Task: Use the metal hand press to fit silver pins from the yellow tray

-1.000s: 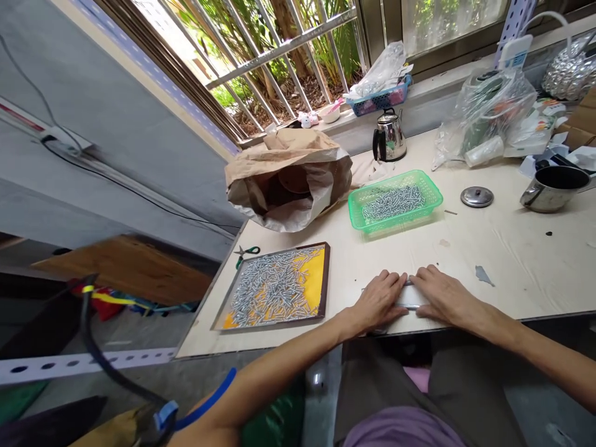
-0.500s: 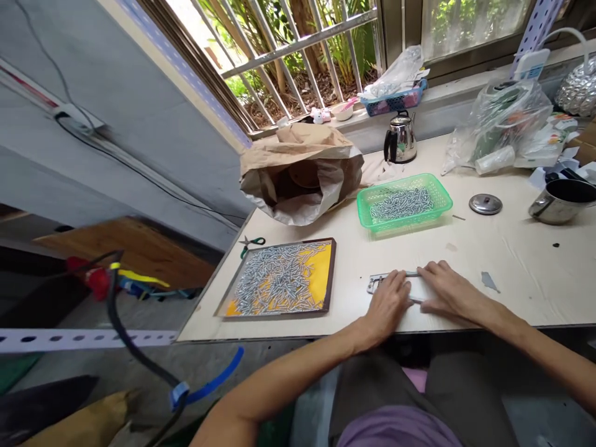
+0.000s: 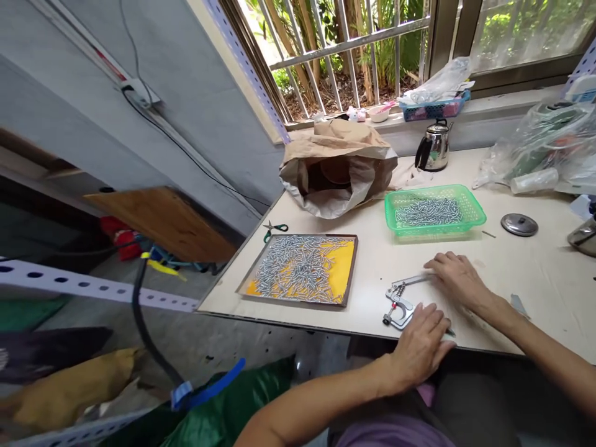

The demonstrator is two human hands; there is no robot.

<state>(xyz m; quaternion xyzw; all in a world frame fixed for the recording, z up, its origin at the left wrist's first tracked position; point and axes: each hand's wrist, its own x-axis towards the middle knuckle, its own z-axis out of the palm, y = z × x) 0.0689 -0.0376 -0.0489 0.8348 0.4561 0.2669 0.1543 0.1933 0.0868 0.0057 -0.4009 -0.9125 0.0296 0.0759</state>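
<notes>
A silvery pair of hand-press pliers (image 3: 404, 314) lies at the table's front edge, its handles spread apart. It has a C-shaped jaw with a small red part, a dark knob and a coil spring. My left hand (image 3: 423, 340) is closed around the lower handle, hiding much of it. The fingers of my right hand (image 3: 459, 280) are curled over the end of the upper handle. To the left, a shallow tray (image 3: 356, 268) with a yellow bottom holds many small silvery metal pieces (image 3: 291, 267) that look like screws.
A green plastic basket (image 3: 390, 218) with similar pieces stands behind my hands. Around it are an open brown paper bag (image 3: 339, 135), a steel kettle (image 3: 436, 149), a round metal lid (image 3: 519, 225) and plastic bags (image 3: 535, 146). Green-handled scissors (image 3: 275, 230) lie beyond the tray.
The pliers' handles have swung apart; before, they lay close together between both hands. My left hand has moved toward me, my right hand away. The view has shifted left.
</notes>
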